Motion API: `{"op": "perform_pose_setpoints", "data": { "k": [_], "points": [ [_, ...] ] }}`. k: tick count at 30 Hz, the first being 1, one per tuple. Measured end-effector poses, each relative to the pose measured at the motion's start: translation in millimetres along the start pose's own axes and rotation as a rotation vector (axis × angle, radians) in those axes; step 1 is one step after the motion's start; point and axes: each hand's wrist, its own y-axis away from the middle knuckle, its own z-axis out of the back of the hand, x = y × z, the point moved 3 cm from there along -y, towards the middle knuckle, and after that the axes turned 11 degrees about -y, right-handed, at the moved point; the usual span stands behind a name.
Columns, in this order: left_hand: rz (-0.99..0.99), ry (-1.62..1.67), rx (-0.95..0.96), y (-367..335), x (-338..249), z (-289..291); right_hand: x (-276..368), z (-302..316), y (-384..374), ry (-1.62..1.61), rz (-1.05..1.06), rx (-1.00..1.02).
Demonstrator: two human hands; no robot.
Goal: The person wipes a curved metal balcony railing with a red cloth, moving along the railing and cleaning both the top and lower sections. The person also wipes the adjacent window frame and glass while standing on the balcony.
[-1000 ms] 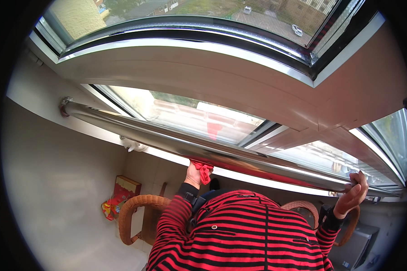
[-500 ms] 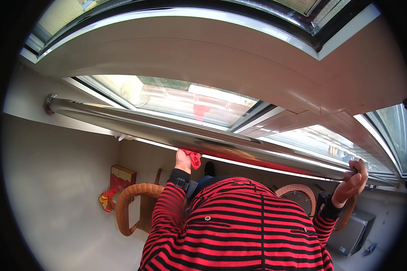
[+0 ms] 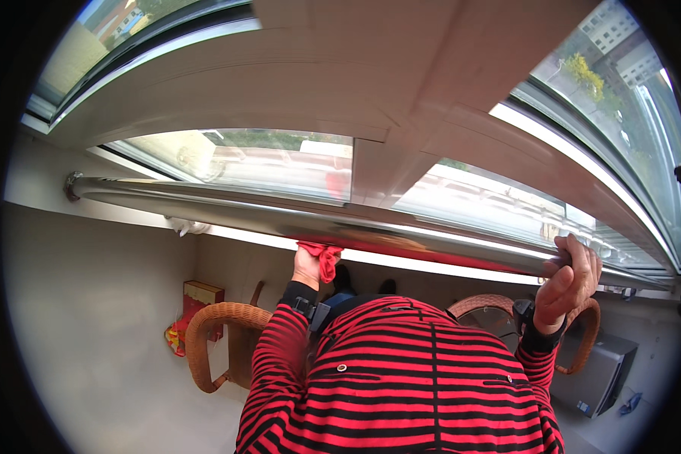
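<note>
While the left hand [image 3: 307,266] presses a crumpled red cloth [image 3: 324,257] against the shiny metal rail [image 3: 280,219], the right hand [image 3: 570,278] has its grip wrapped round it.

Below me I see a woven brown wicker armchair [image 3: 204,340] on the pale floor, and just beside it a red rectangular box [image 3: 197,299] against the white wall [image 3: 91,303]. A grey boxy appliance [image 3: 601,371] sits at the right. Large glass window panes [image 3: 242,159] stretch above.
</note>
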Motion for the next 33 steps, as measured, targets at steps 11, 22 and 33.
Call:
{"op": "perform_pose_setpoints", "data": {
  "k": [11, 22, 33],
  "points": [
    [0.189, 0.065, 0.008, -39.9, 103.3, -28.7, -10.2, 1.3, 3.5, -0.066, 0.105, -0.033],
    [0.04, 0.123, -0.05, -36.2, 106.6, -32.9, -11.8, 4.4, 0.4, -0.094, 0.142, -0.045],
    [0.302, 0.07, 0.037, -73.5, 182.5, -49.6, -12.6, 22.9, 33.4, -0.321, 0.095, 0.008]
  ]
}}
